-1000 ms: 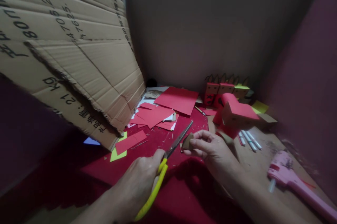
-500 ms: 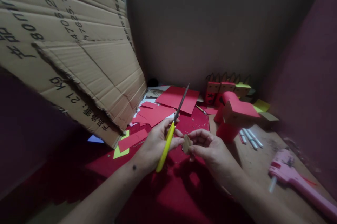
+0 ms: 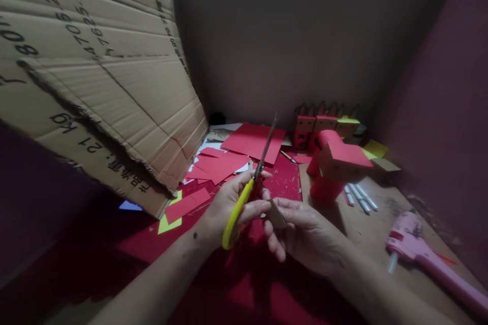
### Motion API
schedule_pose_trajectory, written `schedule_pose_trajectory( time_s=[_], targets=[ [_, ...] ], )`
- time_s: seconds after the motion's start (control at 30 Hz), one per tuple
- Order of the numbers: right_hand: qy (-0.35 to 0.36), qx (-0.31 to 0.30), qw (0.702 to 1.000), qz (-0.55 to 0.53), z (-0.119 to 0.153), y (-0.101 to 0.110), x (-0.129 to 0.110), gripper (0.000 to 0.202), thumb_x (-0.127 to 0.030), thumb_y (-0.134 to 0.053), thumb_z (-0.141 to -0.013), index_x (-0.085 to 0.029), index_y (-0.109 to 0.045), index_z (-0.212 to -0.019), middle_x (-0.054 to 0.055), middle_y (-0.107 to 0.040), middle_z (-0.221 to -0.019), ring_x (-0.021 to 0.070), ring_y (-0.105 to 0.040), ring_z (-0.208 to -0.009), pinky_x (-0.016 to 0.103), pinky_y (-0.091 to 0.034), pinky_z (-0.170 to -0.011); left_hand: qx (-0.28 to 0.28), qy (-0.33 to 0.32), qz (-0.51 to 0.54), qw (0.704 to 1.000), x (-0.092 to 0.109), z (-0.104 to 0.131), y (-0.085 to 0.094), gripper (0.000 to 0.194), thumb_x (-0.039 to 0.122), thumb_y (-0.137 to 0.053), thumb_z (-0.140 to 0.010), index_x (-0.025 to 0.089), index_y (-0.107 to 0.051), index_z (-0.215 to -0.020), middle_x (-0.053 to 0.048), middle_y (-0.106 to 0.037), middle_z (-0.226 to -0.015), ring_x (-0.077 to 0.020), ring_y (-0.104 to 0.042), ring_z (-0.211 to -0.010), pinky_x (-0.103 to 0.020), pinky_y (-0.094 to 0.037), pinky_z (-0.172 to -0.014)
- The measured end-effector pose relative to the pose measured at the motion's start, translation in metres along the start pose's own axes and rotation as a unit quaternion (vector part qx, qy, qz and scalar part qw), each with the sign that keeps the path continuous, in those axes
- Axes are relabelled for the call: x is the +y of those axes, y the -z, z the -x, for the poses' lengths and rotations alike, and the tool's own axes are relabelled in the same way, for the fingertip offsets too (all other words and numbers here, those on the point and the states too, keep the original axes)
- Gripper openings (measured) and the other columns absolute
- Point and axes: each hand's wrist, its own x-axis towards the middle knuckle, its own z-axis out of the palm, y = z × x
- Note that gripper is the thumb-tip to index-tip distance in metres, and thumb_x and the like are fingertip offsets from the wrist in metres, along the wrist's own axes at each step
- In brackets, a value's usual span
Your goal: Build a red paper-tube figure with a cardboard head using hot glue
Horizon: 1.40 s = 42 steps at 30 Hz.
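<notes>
My left hand [image 3: 232,203] grips yellow-handled scissors [image 3: 247,190], their closed blades pointing up and away toward the back wall. Its fingertips also touch a small brown cardboard piece [image 3: 275,213]. My right hand [image 3: 301,236] holds that piece from the right, between thumb and fingers, over the red cloth [image 3: 244,284]. Both hands meet at the middle of the view, just above the work surface.
A big torn cardboard sheet [image 3: 95,76] leans in from the left. Red paper sheets [image 3: 253,142] and scraps lie behind the hands. A red box figure [image 3: 337,162], small cardboard figures [image 3: 324,124], glue sticks [image 3: 356,197] and a pink glue gun [image 3: 423,259] sit on the right.
My left hand swung the scissors from lying flat to blades pointing up and moved in beside the cardboard piece. My right hand turned the piece and lowered slightly.
</notes>
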Motion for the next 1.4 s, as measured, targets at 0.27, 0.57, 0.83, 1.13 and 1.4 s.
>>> schedule_pose_trajectory(
  time_s=[0.27, 0.57, 0.83, 1.13, 1.4],
  targets=[
    [0.105, 0.113, 0.988, -0.001, -0.004, 0.004, -0.009, 0.022, -0.016, -0.079, -0.063, -0.011, -0.068, -0.081, 0.001, -0.063, -0.066, 0.0116, -0.063, -0.060, 0.022, -0.052, -0.058, 0.113, 0.012, -0.281, 0.953, -0.006, 0.018, -0.001, 0.030, 0.039, -0.049, -0.089, 0.020, -0.053, -0.112, 0.004, -0.057, -0.058, -0.0104, -0.053, -0.047, -0.020, -0.041, -0.045],
    [0.158, 0.164, 0.974, 0.024, -0.003, 0.003, -0.009, 0.024, -0.019, -0.078, -0.062, -0.017, -0.058, -0.074, -0.002, -0.060, -0.069, 0.0148, -0.062, -0.061, 0.030, -0.049, -0.062, 0.058, -0.015, -0.483, 0.873, -0.019, 0.049, 0.012, 0.041, 0.028, -0.043, -0.086, 0.020, -0.052, -0.125, -0.009, -0.066, -0.102, -0.0253, -0.062, -0.092, -0.035, -0.050, -0.077],
    [0.166, 0.172, 0.968, 0.072, -0.003, 0.002, -0.008, 0.014, -0.019, -0.076, -0.062, -0.017, -0.064, -0.069, 0.001, -0.063, -0.070, 0.0141, -0.059, -0.059, 0.031, -0.048, -0.060, 0.024, 0.021, -0.516, 0.856, -0.024, 0.053, 0.008, 0.039, 0.029, -0.040, -0.088, 0.021, -0.050, -0.125, -0.010, -0.065, -0.099, -0.0239, -0.062, -0.084, -0.033, -0.048, -0.071],
    [0.177, 0.171, 0.964, 0.100, -0.002, 0.001, -0.005, 0.008, -0.017, -0.073, -0.065, -0.017, -0.065, -0.068, 0.001, -0.064, -0.067, 0.0125, -0.059, -0.057, 0.028, -0.048, -0.058, -0.011, 0.038, -0.558, 0.829, -0.011, 0.050, 0.001, 0.037, 0.026, -0.038, -0.088, 0.018, -0.048, -0.124, -0.012, -0.064, -0.100, -0.0243, -0.062, -0.084, -0.036, -0.049, -0.075],
    [0.167, 0.181, 0.965, 0.087, -0.005, 0.005, -0.004, 0.013, -0.018, -0.077, -0.062, -0.015, -0.066, -0.068, 0.002, -0.064, -0.064, 0.0137, -0.061, -0.058, 0.027, -0.049, -0.057, -0.044, 0.037, -0.610, 0.790, -0.019, 0.049, 0.007, 0.039, 0.021, -0.036, -0.089, 0.017, -0.043, -0.127, -0.013, -0.064, -0.101, -0.0241, -0.063, -0.085, -0.038, -0.050, -0.077]
  ],
)
